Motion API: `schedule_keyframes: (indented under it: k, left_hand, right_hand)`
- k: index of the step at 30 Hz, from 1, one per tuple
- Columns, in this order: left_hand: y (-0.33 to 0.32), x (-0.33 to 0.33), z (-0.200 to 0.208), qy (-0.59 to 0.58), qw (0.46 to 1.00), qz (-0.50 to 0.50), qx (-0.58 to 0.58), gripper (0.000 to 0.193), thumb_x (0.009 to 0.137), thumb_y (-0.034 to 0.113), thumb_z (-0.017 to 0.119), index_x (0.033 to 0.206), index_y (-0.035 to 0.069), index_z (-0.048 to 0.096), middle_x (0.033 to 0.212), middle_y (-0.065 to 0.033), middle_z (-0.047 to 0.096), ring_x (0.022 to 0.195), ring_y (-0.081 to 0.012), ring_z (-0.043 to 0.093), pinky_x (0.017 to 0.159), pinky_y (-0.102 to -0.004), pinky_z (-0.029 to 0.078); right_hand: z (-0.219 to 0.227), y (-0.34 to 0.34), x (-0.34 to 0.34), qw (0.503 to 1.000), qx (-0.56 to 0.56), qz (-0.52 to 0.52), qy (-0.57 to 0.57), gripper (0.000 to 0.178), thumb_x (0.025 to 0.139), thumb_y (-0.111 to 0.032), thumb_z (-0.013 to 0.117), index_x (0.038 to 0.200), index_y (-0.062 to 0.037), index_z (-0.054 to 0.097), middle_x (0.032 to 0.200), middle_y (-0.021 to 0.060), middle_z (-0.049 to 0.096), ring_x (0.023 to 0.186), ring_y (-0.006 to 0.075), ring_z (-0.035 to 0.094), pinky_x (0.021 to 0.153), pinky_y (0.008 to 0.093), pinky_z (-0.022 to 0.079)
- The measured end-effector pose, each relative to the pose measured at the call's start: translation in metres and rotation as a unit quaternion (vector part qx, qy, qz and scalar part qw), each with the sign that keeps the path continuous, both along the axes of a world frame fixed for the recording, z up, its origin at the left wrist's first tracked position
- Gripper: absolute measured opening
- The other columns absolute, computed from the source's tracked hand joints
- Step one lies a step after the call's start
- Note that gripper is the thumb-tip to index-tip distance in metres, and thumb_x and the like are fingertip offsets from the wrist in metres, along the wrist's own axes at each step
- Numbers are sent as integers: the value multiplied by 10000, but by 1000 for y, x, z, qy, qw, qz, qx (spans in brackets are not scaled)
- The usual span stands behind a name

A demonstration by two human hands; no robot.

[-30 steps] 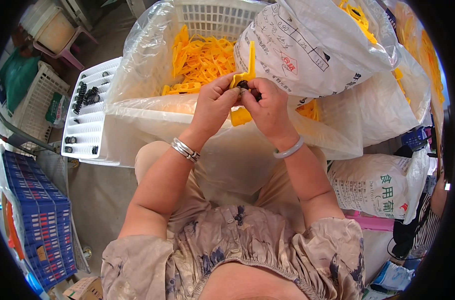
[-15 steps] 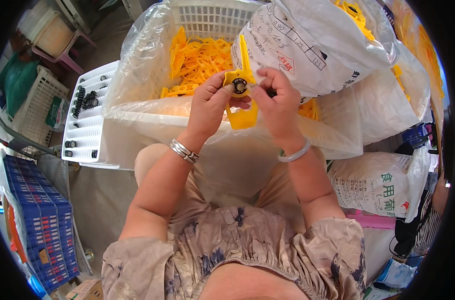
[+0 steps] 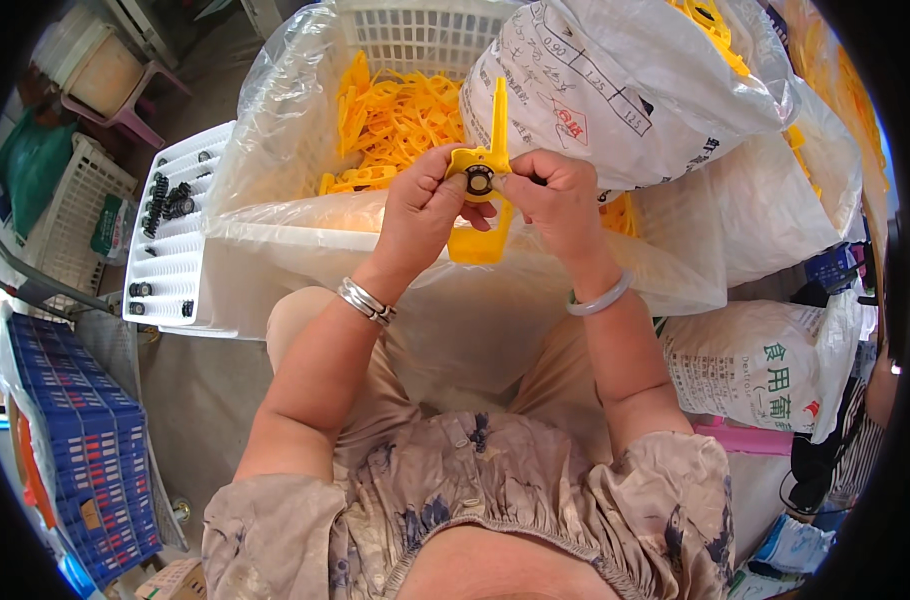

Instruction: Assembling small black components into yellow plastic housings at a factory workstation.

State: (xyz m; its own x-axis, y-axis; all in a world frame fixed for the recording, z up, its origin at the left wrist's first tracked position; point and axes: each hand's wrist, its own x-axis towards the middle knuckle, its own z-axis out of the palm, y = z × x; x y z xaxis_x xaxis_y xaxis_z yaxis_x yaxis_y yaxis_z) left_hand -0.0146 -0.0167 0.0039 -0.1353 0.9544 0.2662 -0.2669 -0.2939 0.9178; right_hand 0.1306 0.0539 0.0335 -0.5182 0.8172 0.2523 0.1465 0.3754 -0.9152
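Observation:
A yellow plastic part [image 3: 478, 245] with a long narrow arm pointing away from me is held up over the near rim of the lined basket. A black ring-shaped piece [image 3: 479, 180] with a pale centre sits in its wider middle. My left hand [image 3: 422, 205] grips the part from the left, thumb at the ring's edge and fingers behind. From the other side my right hand [image 3: 560, 205] is closed on it, its thumb touching the ring's right edge. Something small and dark shows by the right fingers, too little to name.
Ahead, a plastic-lined white basket [image 3: 415, 38] holds many yellow parts [image 3: 405, 115]. A full white sack [image 3: 615, 100] leans over its right side. To the left is a white ridged tray [image 3: 175, 255] with black round pieces [image 3: 182, 200]. Blue crates [image 3: 80, 440] stand lower left.
The yellow part has turned slightly, its arm now leaning a little more to the right. My right hand and wrist have shifted slightly, and both hands still hold the part.

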Motion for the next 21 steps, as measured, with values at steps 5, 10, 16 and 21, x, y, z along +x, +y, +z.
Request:
schedule_keyframes:
  k: [5,10,16,21]
  left_hand:
    - [5,0,7,-72,997,-8,-38,296,847,-13,422,1142,-19,444,909,-83,586,711,-132,603,635,-252,514]
    - [9,6,9,6,999,37,-21,369,773,-61,487,1136,-5,444,883,-67,571,699,-114,586,618,-240,497]
    - [3,3,-5,44,996,75,-23,385,748,-85,485,1120,5,450,861,-56,563,679,-103,577,598,-229,490]
    - [-4,-5,-3,17,1000,16,0,459,763,-82,518,1200,21,421,971,-72,567,778,-126,585,682,-240,487]
  right_hand:
    - [-4,3,-5,999,32,-13,38,95,727,-59,611,696,30,593,561,-30,515,482,6,404,420,183,321]
    - [0,3,-6,999,7,-34,23,133,721,-91,597,676,31,569,555,-7,506,511,28,409,448,212,345]
    - [-8,-7,-14,990,124,-62,-17,150,662,-118,599,641,27,568,583,161,547,492,208,542,478,317,425]
    - [-1,-17,-8,995,81,-33,41,102,671,-65,603,686,29,567,581,74,529,519,118,478,485,258,390]
